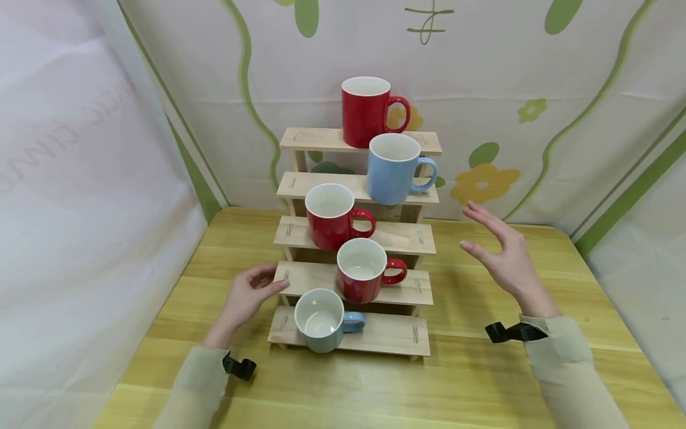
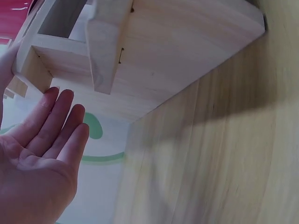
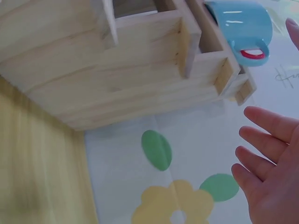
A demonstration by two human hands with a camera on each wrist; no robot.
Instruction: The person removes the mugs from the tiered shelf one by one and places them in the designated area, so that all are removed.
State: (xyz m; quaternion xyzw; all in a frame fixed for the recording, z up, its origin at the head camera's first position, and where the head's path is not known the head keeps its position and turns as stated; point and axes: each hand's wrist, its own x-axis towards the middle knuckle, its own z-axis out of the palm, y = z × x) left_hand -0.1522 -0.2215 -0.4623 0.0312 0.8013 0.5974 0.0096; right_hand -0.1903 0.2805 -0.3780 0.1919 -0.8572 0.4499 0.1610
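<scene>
A stepped wooden display rack [image 1: 386,336] stands on the table, with mugs on its steps. My left hand [image 1: 245,298] is at its left side, the thumb over the end of the second step from the bottom and the fingers below. In the left wrist view those fingers [image 2: 60,116] reach the board's underside. My right hand [image 1: 506,256] hangs apart from the rack at the right, fingers extended, holding nothing. From bottom to top are a blue mug [image 1: 321,322], red mug [image 1: 361,271], red mug [image 1: 330,217], blue mug [image 1: 393,170] and red mug [image 1: 366,113], all upright, handles rightward.
The rack stands on a wood-grain table [image 1: 343,393]. Behind it hangs a white cloth [image 1: 482,71] printed with green vines and yellow flowers. White cloth also encloses the left and right sides. Black straps [image 1: 517,332] circle both wrists.
</scene>
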